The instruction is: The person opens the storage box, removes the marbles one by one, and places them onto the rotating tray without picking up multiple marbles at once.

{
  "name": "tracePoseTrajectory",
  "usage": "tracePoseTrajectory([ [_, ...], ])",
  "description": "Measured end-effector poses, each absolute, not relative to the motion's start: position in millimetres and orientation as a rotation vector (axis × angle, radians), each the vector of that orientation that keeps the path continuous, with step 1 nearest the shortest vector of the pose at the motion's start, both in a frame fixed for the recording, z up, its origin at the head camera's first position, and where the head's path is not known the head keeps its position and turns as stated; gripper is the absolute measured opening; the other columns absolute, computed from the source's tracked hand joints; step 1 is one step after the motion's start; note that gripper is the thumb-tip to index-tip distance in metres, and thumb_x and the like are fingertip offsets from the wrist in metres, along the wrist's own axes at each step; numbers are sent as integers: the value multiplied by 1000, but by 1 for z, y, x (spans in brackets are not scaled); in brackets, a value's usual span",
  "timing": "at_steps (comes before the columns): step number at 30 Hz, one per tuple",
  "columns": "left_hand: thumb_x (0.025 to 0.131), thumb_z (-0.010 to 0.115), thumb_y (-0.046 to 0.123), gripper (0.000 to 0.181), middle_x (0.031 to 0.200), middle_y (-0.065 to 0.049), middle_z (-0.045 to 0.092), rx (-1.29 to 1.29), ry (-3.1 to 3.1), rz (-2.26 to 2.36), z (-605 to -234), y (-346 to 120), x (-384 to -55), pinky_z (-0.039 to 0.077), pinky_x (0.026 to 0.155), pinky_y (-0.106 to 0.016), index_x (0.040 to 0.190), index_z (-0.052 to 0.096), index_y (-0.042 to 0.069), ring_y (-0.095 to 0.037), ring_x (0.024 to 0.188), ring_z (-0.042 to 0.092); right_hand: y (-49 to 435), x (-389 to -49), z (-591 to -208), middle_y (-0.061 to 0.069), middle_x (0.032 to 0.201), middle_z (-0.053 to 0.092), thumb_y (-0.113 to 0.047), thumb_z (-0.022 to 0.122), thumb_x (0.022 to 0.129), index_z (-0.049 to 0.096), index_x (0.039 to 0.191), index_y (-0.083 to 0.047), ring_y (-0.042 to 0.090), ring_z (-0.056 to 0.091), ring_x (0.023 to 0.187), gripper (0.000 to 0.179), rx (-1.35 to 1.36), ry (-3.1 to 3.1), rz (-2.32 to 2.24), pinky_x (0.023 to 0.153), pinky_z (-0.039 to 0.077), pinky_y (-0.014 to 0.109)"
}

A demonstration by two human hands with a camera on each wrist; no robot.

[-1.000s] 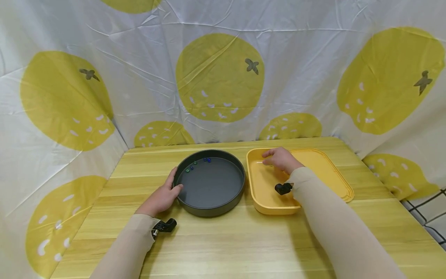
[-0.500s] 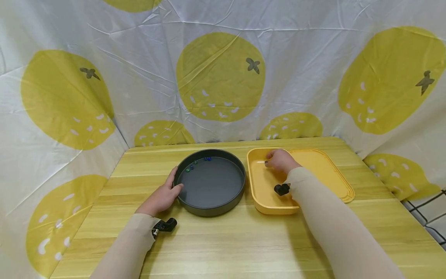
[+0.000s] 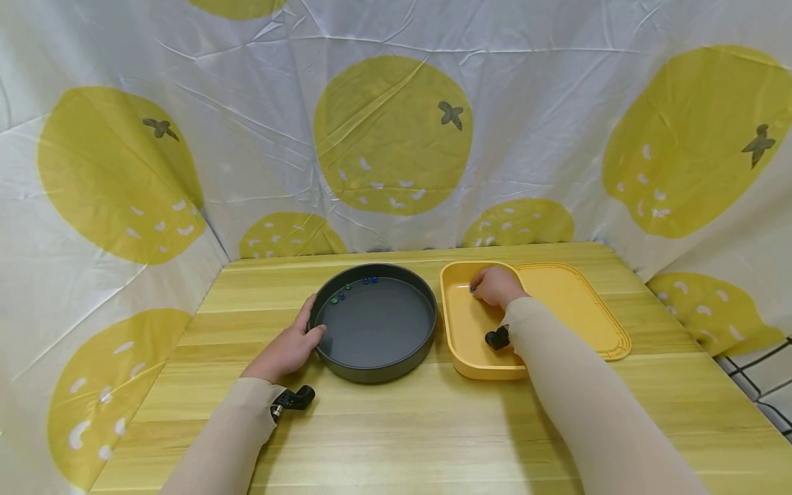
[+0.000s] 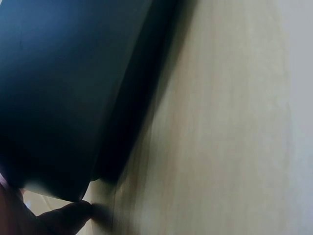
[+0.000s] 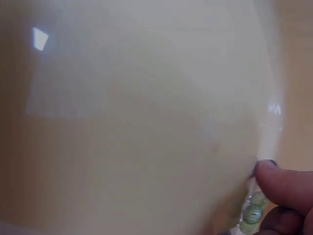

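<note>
My left hand (image 3: 289,349) holds the left side of a round dark grey pan (image 3: 374,330), its thumb at the rim and its fingers along the outer wall. The left wrist view has the thumb (image 4: 66,218) at the pan's edge. Several small blue and green glass marbles (image 3: 335,300) lie along the pan's far-left inner side. Inside a yellow rectangular tray (image 3: 460,344), my right hand (image 3: 498,287) reaches down toward the far end and pinches a blue marble (image 3: 474,289). Close to those fingers, the right wrist view has green marbles (image 5: 252,214) against the tray wall.
A flat yellow lid (image 3: 569,302) lies to the right of the tray, partly behind the right forearm. Pan and tray stand close together on the wooden table (image 3: 396,440). A fruit-print curtain (image 3: 390,137) hangs behind the table's far edge.
The right hand's fingers have drawn together, and a blue marble now shows at their tips. The left hand and the pan keep their places.
</note>
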State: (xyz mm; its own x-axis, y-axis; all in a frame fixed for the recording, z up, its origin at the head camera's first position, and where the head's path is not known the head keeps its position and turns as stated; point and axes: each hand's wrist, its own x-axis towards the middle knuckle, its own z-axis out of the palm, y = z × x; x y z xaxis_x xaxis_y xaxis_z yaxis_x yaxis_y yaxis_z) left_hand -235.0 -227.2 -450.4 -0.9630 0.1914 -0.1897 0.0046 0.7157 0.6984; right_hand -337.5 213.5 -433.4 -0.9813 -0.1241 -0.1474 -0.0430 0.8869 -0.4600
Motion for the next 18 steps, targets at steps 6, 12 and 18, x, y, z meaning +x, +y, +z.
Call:
tracePoseTrajectory([
  [6, 111, 39, 46, 76, 173, -23, 21, 162, 2671, 1098, -450, -227, -235, 27, 124, -67, 170, -7, 33, -50, 154, 31, 213, -335, -433, 15, 127, 75, -16, 70, 95, 79, 120, -6, 30, 67, 106, 29, -162, 2861, -719, 96, 52, 41],
  [12, 111, 39, 46, 76, 174, -22, 20, 159, 2671, 1098, -450, -227, -235, 27, 124, -67, 170, -7, 33, -50, 155, 30, 212, -337, -437, 13, 127, 76, -20, 70, 96, 80, 120, -9, 24, 66, 99, 28, -148, 2838, -755, 89, 50, 34],
  [18, 111, 40, 46, 76, 175, -21, 18, 159, 2671, 1098, -451, -228, -236, 27, 124, -67, 170, -7, 33, -50, 155, 30, 210, -336, -437, 13, 130, 75, -21, 71, 97, 80, 120, -8, 25, 67, 101, 28, -133, 2815, -792, 90, 51, 35],
])
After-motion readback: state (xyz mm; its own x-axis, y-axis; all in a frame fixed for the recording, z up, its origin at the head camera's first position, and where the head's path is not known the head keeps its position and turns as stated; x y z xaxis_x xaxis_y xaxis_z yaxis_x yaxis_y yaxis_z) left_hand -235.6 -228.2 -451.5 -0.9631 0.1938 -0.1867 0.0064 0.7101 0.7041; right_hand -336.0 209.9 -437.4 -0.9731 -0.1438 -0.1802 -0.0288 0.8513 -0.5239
